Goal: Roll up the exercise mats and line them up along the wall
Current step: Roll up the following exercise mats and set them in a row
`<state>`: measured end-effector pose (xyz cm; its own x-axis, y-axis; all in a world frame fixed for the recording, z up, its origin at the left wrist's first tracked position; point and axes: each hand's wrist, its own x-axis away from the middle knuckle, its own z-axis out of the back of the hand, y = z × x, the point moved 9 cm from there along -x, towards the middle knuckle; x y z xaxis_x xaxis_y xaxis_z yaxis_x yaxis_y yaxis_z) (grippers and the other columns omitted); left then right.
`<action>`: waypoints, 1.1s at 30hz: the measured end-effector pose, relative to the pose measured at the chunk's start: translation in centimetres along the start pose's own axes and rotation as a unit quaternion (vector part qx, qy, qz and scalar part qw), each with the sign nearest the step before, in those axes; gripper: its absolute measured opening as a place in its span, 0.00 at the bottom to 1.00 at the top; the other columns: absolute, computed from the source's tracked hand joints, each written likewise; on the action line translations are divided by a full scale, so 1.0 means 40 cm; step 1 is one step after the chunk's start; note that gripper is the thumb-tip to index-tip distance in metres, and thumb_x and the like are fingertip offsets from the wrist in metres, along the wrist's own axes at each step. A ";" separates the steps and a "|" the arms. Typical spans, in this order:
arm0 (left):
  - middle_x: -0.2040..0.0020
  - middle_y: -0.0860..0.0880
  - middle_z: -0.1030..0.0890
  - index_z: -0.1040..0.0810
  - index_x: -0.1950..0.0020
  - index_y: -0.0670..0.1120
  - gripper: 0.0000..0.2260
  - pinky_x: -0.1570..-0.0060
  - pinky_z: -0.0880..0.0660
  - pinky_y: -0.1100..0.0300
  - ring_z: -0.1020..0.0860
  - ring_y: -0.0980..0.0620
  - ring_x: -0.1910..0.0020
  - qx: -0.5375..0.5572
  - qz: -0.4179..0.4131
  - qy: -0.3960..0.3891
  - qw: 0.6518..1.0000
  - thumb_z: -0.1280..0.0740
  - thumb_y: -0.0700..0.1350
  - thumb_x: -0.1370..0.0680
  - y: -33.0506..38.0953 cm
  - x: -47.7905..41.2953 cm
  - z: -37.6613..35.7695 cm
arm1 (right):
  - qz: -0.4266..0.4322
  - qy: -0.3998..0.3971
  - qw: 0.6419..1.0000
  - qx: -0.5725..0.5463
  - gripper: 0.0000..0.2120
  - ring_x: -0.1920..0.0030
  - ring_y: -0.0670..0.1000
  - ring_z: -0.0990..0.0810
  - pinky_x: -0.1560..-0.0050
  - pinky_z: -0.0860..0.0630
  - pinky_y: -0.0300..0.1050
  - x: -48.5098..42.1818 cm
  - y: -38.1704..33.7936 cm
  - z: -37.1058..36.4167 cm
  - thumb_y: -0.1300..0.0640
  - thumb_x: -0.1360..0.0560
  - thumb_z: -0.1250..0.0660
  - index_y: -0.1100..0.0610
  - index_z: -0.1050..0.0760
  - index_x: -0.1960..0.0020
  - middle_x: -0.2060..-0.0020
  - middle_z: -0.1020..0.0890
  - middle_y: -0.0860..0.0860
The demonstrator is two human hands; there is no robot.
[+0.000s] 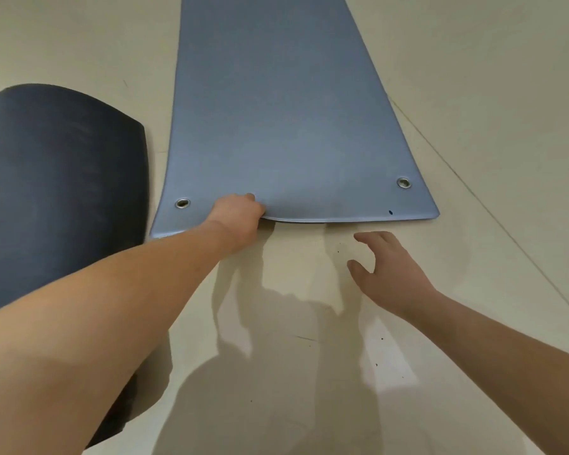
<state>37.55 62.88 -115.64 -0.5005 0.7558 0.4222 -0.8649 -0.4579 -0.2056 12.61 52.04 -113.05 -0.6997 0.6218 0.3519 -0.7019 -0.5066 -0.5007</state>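
Blue mat flat on floor, stretching toward 12 o'clock. Left hand pinches near edge, lifting it to start rolling. Right hand spread, empty. Dark mat at 9 o'clock.

We see bare floor before the blue mat and to its right; the dark mat crowds its left.

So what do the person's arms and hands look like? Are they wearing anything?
Both arms are bare as far as the picture shows: no sleeves, gloves, watch or rings visible on the left hand or the right hand. No marks or bandages show.
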 end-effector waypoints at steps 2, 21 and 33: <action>0.40 0.45 0.24 0.23 0.32 0.47 0.17 0.55 0.30 0.54 0.20 0.39 0.42 0.015 -0.020 0.013 1.000 0.37 0.38 0.20 0.012 0.031 0.044 | 0.050 0.030 0.996 0.066 0.29 0.21 0.55 0.33 0.28 0.29 0.52 0.001 -0.039 0.030 0.51 0.18 0.30 0.51 0.34 0.19 0.20 0.34 0.51; 0.53 0.52 0.20 0.22 0.47 0.50 0.09 0.53 0.27 0.58 0.23 0.53 0.56 0.299 -0.201 -0.202 0.911 0.38 0.51 0.13 0.187 0.581 0.006 | 0.076 -0.444 0.848 0.278 0.06 0.59 0.42 0.19 0.57 0.26 0.41 0.256 -0.208 -0.066 0.42 0.25 0.23 0.43 0.18 0.54 0.61 0.16 0.40; 0.51 0.50 0.21 0.24 0.39 0.49 0.21 0.50 0.23 0.49 0.22 0.48 0.52 0.158 -0.019 0.027 0.987 0.45 0.64 0.14 -0.106 0.330 0.177 | 0.154 0.004 0.869 0.470 0.67 0.15 0.66 0.60 0.19 0.52 0.73 0.213 -0.413 0.049 0.25 0.34 0.26 0.48 0.66 0.15 0.16 0.58 0.62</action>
<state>34.88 71.48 -102.96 -0.4770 0.7951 0.3745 -0.8320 -0.5458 0.0991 17.98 64.53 -100.23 -0.8751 0.3728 0.3086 -0.2829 -0.9114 0.2988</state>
